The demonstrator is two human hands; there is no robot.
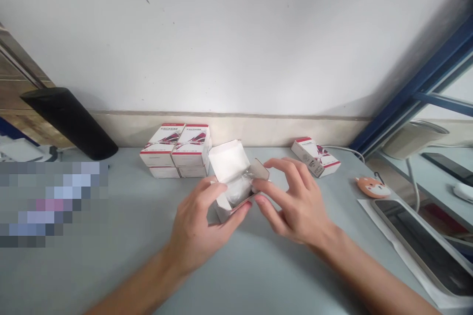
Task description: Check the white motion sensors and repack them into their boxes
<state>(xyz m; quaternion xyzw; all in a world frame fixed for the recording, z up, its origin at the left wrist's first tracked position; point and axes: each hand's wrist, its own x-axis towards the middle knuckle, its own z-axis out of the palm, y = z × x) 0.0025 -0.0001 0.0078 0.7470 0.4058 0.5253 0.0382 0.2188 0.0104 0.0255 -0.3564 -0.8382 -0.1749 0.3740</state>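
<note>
My left hand (201, 224) grips a small white cardboard box (231, 177) from below and the side, its lid flap standing open toward the wall. Inside lies something wrapped in clear plastic (239, 189). My right hand (293, 199) pinches the box's right side flap with thumb and forefinger, the other fingers spread above it. Both hands hold the box just above the grey table (148, 256).
A stack of closed red-and-white boxes (175, 150) stands by the wall to the left. Another such box (316, 156) lies to the right, near a white cable. A black cylinder (70, 120) lies at far left. A fox-shaped orange item (373, 187) and a tablet (424, 246) rest at right.
</note>
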